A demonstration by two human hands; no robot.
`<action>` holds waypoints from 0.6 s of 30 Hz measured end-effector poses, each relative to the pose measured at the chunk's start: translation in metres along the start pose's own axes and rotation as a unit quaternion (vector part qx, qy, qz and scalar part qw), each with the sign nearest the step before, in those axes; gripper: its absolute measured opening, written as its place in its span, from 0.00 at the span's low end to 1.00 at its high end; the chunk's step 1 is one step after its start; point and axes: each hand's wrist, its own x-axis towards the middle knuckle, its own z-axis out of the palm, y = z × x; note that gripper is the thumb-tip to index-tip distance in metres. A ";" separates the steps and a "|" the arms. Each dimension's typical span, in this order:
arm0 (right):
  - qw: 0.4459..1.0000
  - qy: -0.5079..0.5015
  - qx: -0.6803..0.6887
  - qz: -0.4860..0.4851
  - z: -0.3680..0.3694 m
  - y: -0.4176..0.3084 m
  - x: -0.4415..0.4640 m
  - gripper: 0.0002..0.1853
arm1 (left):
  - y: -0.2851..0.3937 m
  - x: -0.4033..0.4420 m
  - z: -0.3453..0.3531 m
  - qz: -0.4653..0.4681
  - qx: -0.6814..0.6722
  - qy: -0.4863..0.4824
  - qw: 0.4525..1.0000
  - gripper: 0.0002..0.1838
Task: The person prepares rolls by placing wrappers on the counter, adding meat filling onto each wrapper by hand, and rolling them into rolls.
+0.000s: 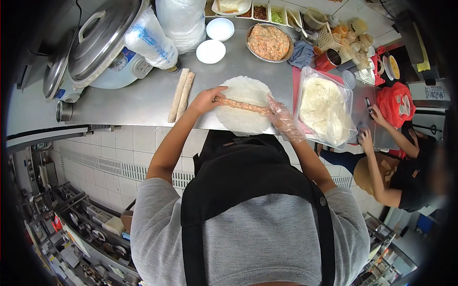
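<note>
A round white sheet of dough [238,86] lies on the steel counter in front of me, with a long strip of meat filling [245,106] across its middle. My left hand [208,100] is bare and touches the sheet's left edge, by the strip's left end, its fingers apart. In a clear plastic glove, my right hand [284,118] has its fingers closed round the strip's right end. Two pale rolls [181,96] lie side by side to the left. A steel bowl of meat filling [268,43] stands behind the sheet.
On the right, a plastic-lined tray [350,107] holds more white sheets. Two white bowls [211,51] stand at the back, near wrapped stacks [179,24] and large lidded pots [107,38]. Bottles [355,43] fill the back right. A co-worker's hands [372,126] are at the far right.
</note>
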 end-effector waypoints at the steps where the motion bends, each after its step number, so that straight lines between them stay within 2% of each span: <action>1: 0.998 -0.031 -0.002 0.049 -0.005 -0.006 0.001 0.41 | -0.002 0.000 -0.001 0.005 0.010 -0.002 1.000 0.34; 2: 0.993 -0.062 -0.003 0.097 -0.008 -0.011 0.002 0.41 | -0.003 0.001 -0.002 0.011 0.019 -0.005 1.000 0.35; 3: 0.993 -0.061 -0.004 0.099 -0.005 -0.007 0.001 0.41 | -0.005 0.001 -0.003 0.012 0.019 -0.006 1.000 0.35; 5: 0.999 0.037 0.006 -0.021 0.005 0.007 -0.002 0.41 | -0.009 0.001 -0.002 0.003 0.004 -0.014 1.000 0.36; 6: 0.999 0.038 0.005 -0.019 -0.001 0.001 -0.002 0.41 | -0.009 0.001 -0.002 0.005 0.004 -0.016 1.000 0.36; 8: 0.991 -0.049 0.049 0.113 -0.019 -0.025 0.002 0.42 | -0.007 -0.002 -0.004 -0.052 -0.083 -0.012 0.995 0.37; 11: 0.991 -0.038 0.034 0.127 -0.018 -0.030 0.002 0.42 | -0.010 -0.005 -0.003 -0.009 -0.086 0.011 0.996 0.38; 15: 0.993 -0.041 0.008 0.109 -0.010 -0.017 0.002 0.42 | -0.025 -0.002 0.001 -0.012 -0.093 0.020 0.995 0.40; 18: 0.991 -0.014 -0.025 0.131 -0.019 -0.034 0.007 0.40 | -0.011 -0.010 -0.008 0.029 -0.028 0.033 0.999 0.41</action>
